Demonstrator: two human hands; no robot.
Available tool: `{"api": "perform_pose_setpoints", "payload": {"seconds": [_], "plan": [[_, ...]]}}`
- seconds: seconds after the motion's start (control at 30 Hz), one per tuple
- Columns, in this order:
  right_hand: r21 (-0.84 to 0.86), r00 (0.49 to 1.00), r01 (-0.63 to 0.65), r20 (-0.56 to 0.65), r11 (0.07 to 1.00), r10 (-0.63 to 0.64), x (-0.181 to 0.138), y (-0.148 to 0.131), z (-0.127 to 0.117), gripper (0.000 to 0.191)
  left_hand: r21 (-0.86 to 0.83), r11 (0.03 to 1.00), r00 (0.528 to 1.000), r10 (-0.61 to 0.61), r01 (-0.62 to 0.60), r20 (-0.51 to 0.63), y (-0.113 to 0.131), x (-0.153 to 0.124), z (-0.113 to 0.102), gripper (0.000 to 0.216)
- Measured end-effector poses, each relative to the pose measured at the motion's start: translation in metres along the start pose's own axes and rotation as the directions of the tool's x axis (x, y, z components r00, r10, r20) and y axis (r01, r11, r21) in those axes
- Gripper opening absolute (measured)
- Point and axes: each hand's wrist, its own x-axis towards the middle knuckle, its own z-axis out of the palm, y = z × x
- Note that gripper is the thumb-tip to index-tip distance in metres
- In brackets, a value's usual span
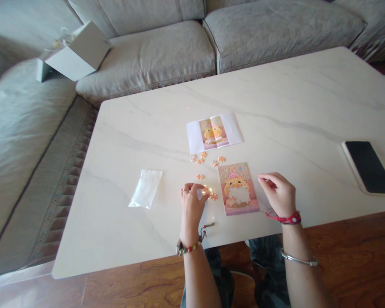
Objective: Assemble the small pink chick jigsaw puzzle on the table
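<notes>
A small pink jigsaw puzzle (pixel 238 188) with a yellow chick picture lies on the white marble table (pixel 276 111), nearly filled in. My left hand (pixel 192 205) rests just left of it, fingers pinched on a small orange puzzle piece (pixel 206 191). Another loose piece (pixel 214 196) lies beside that hand. My right hand (pixel 277 194) sits at the puzzle's right edge with its fingers curled; what they hold, if anything, is hidden. Several loose pieces (pixel 200 159) are scattered above the puzzle, below a folded reference picture sheet (pixel 214 133).
An empty clear plastic bag (pixel 146 188) lies left of my hands. A dark phone or tablet (pixel 368 166) rests at the table's right edge. A grey sofa (pixel 154 55) wraps round the far and left sides, with a white box (pixel 78 51) on it.
</notes>
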Motion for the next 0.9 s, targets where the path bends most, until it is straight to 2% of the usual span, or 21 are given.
{"api": "perform_pose_setpoints", "payload": {"seconds": [0.33,0.47,0.63,0.9], "plan": [[-0.031,0.998,0.054,0.031,0.998,-0.053,-0.001,0.003,0.004,0.016,-0.039,0.999,1.0,0.015,-0.015,0.001,-0.001,0.001,-0.001,0.018],[-0.035,0.997,0.082,0.017,0.996,-0.082,0.0,0.005,0.005,0.016,-0.035,0.999,0.994,0.021,-0.025,-0.108,-0.008,0.005,0.0,0.022],[-0.033,0.996,0.084,0.027,0.996,-0.083,-0.001,0.005,0.008,0.015,0.022,0.998,0.962,-0.044,0.051,-0.271,-0.008,0.014,0.008,0.027],[-0.011,0.992,0.119,0.049,0.993,-0.118,-0.003,0.003,0.016,0.017,0.064,0.993,0.936,-0.067,0.095,-0.345,0.001,0.027,0.022,0.026]]}}
